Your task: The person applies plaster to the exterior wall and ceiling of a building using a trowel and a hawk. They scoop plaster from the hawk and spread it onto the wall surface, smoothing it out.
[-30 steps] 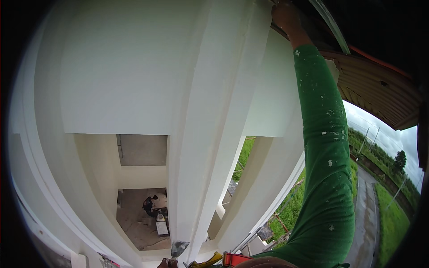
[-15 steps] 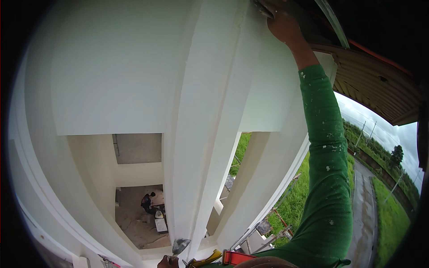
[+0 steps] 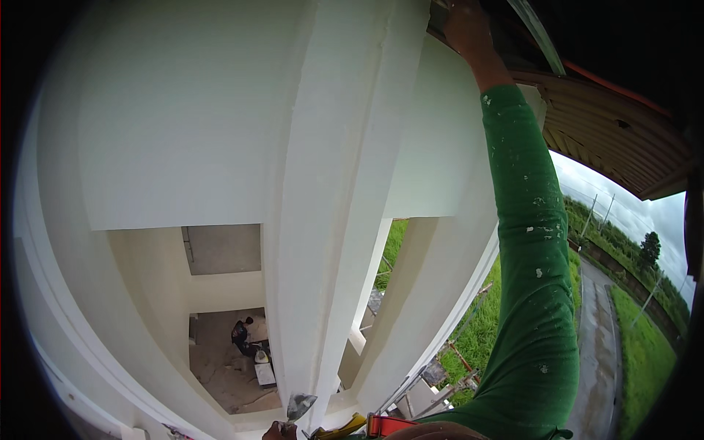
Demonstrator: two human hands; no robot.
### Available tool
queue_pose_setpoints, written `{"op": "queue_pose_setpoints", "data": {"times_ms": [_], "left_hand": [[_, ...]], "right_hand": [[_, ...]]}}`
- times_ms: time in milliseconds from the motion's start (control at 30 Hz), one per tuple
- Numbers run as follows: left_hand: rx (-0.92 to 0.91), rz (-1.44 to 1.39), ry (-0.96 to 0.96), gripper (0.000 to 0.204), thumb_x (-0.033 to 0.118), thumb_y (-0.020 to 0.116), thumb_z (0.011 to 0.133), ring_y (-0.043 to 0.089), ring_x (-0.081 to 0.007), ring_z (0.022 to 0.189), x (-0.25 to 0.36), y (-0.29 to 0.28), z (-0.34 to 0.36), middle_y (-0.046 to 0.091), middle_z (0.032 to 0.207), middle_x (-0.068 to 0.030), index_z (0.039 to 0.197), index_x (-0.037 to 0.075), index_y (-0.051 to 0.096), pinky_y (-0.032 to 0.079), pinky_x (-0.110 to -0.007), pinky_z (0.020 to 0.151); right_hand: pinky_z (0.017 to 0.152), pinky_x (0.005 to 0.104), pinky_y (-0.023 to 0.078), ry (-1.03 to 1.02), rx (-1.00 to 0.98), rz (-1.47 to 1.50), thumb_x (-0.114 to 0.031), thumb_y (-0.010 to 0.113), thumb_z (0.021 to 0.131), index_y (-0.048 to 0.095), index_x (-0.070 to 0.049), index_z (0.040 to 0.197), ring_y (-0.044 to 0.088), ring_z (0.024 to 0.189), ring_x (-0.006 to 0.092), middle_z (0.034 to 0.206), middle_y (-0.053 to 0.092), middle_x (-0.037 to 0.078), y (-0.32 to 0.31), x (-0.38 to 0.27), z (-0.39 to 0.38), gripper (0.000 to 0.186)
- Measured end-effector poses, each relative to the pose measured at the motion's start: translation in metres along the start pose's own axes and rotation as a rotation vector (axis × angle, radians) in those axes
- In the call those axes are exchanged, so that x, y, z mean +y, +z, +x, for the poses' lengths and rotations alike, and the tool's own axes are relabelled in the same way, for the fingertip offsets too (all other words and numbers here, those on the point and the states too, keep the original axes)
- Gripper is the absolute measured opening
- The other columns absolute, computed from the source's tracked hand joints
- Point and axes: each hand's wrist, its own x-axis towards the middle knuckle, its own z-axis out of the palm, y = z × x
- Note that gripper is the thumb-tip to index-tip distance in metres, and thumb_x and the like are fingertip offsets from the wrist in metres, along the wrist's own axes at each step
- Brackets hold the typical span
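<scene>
At the lower edge my left hand point(image 3: 279, 432) is closed on a putty knife point(image 3: 300, 406), its broad grey blade tilted upward and smeared with pale material. My right arm, in a green sleeve flecked with white, reaches far up. The right hand point(image 3: 467, 29) is curled around a flat dark tool point(image 3: 439, 6) by the top of the wall, under the roof edge. The picture's top edge cuts that tool off, so its exact kind does not show. Between both hands runs a tall pale column point(image 3: 330, 169) with raised vertical edges.
Below on the left, through an opening, a person point(image 3: 240, 334) works at floor level beside a white box-like object point(image 3: 265, 375). A red strap point(image 3: 396, 424) crosses my front. Corrugated roofing point(image 3: 616, 132) hangs at right, above scaffold poles point(image 3: 462, 359), grass and a wet road point(image 3: 598, 345).
My right hand has moved slightly up and right with its tool, away from the column's face. The left hand and putty knife shift only slightly.
</scene>
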Motion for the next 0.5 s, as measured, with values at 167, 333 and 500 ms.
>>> {"op": "queue_pose_setpoints", "data": {"times_ms": [167, 333, 500], "left_hand": [[-0.020, 0.168, 0.020, 0.040, 0.035, 0.058, 0.088, 0.064, -0.0393, 0.076, 0.021, -0.004, -0.008, 0.067, 0.084, -0.0284, 0.098, -0.003, 0.064, 0.050, -0.047, 0.072], [0.102, 0.269, 0.042, 0.041, 0.037, 0.057, 0.088, 0.065, -0.0426, 0.080, 0.024, -0.020, -0.018, 0.067, 0.087, -0.0301, 0.098, -0.002, 0.066, 0.050, -0.049, 0.074], [0.016, 0.193, -0.041, 0.040, 0.038, 0.058, 0.088, 0.064, -0.0472, 0.085, 0.045, -0.024, -0.020, 0.067, 0.090, -0.0300, 0.100, 0.001, 0.066, 0.049, -0.051, 0.076]], "right_hand": [[0.113, 0.0472, 0.038, 0.051, -0.037, -0.231, 0.007, 0.056, 0.088, 0.053, 0.003, 0.138, 0.037, 0.141, 0.0368, 0.160, 0.024, 0.020, 0.036, -0.004, -0.005, 0.050], [0.109, 0.0447, 0.042, -0.018, -0.016, -0.130, 0.002, 0.052, 0.089, 0.055, 0.000, 0.136, 0.047, 0.132, 0.0368, 0.145, 0.042, 0.025, 0.014, -0.038, -0.023, 0.047], [0.103, 0.0410, 0.048, 0.040, -0.248, -0.421, 0.001, 0.051, 0.086, 0.057, -0.007, 0.135, 0.057, 0.120, 0.0372, 0.128, 0.061, 0.020, 0.045, 0.087, 0.020, 0.051]]}}
